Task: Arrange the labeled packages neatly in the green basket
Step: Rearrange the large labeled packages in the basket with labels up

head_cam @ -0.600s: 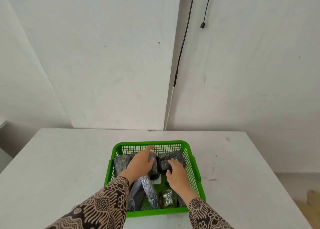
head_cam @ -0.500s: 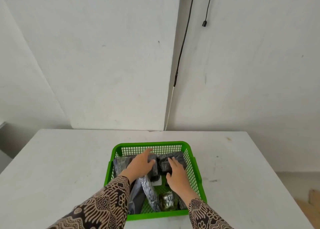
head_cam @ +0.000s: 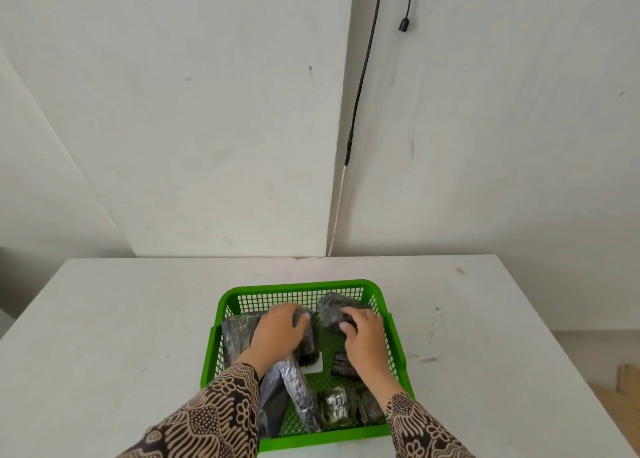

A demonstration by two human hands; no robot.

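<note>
Sorting step: left hand (head_cam: 280, 331) pressed flat on package (head_cam: 239, 336), right hand (head_cam: 363, 333) clamped on wrapped package (head_cam: 332, 310) at basket's (head_cam: 301, 286) 1 o'clock; next we seat it flush.

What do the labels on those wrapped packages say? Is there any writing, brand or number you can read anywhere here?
No text can be read in this view.
White label among the packages in the green basket: partly hidden, too small to read.
Dark wrapped packages, such as the one under the right hand: no legible print.
Package under the left hand: covered, nothing readable.
Wall and table: no signs or writing.
</note>
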